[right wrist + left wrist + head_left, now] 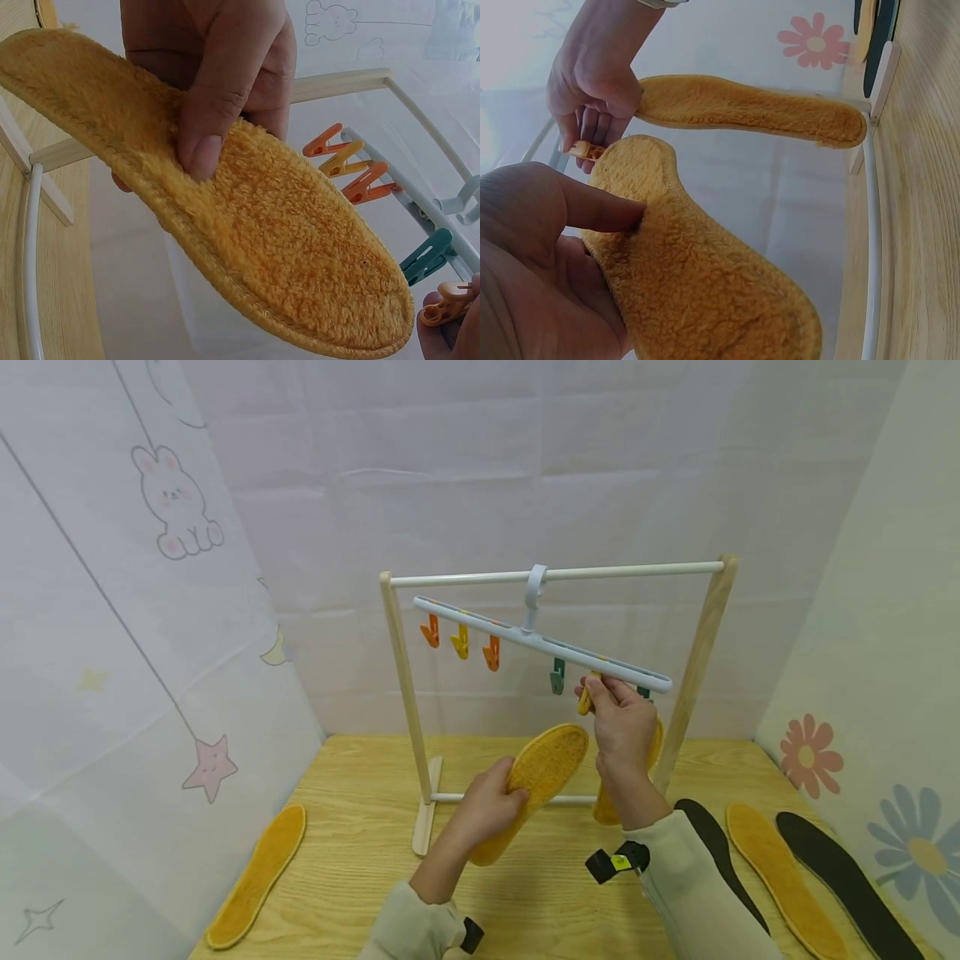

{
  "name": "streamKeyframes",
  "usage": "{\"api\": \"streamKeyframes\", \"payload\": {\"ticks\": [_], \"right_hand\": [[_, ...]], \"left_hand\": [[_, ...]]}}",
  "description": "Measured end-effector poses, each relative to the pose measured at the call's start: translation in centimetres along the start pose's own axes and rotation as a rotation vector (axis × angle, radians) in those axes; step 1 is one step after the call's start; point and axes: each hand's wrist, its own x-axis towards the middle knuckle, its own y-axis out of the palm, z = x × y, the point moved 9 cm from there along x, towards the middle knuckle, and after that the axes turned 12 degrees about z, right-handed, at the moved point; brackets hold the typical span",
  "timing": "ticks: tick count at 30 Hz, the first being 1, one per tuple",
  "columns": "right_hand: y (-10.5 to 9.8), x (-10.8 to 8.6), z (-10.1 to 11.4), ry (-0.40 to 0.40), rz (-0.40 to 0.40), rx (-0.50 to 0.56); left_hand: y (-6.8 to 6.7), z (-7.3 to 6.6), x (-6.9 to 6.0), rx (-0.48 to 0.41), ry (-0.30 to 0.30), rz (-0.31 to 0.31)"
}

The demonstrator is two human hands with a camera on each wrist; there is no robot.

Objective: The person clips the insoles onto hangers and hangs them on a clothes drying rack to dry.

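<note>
My left hand point(491, 806) grips a fuzzy yellow insole point(547, 764) near its middle, thumb on the fleecy face. The insole slants up toward the hanger, its upper end just short of the clip. My right hand point(626, 722) pinches a yellow clothespin point(587, 695) that hangs from the pale blue clip hanger point(558, 647); in the left wrist view this clothespin point(585, 150) sits beside the insole's tip. Whether its jaws are apart cannot be told. Behind the right hand hangs another yellow insole point(750, 112), its top hidden in the head view.
The hanger hooks on the white rail of a wooden rack point(705, 660), tilted down to the right. Orange, yellow and green clothespins point(491, 653) hang from it. A yellow insole point(258, 877) lies at left; black insoles point(843, 877) and a yellow insole point(783, 877) lie at right.
</note>
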Motion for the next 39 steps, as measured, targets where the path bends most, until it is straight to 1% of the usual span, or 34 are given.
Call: {"api": "streamKeyframes", "payload": {"ticks": [11, 19, 25, 32, 39], "right_hand": [[-0.01, -0.03, 0.00, 0.010, 0.003, -0.009], [0.04, -0.21, 0.12, 0.018, 0.007, -0.001], [0.04, -0.31, 0.09, 0.023, 0.010, 0.003], [0.09, -0.47, 0.22, 0.014, 0.016, 0.002], [0.10, -0.54, 0.25, 0.018, 0.015, -0.003]], "left_hand": [[0.30, -0.16, 0.38, -0.036, -0.030, 0.009], [0.22, -0.58, 0.43, -0.058, -0.024, -0.001], [0.37, -0.47, 0.65, -0.091, -0.043, -0.004], [0.45, -0.53, 0.63, -0.132, -0.070, 0.000], [0.49, -0.83, 0.62, -0.151, -0.065, 0.008]]}}
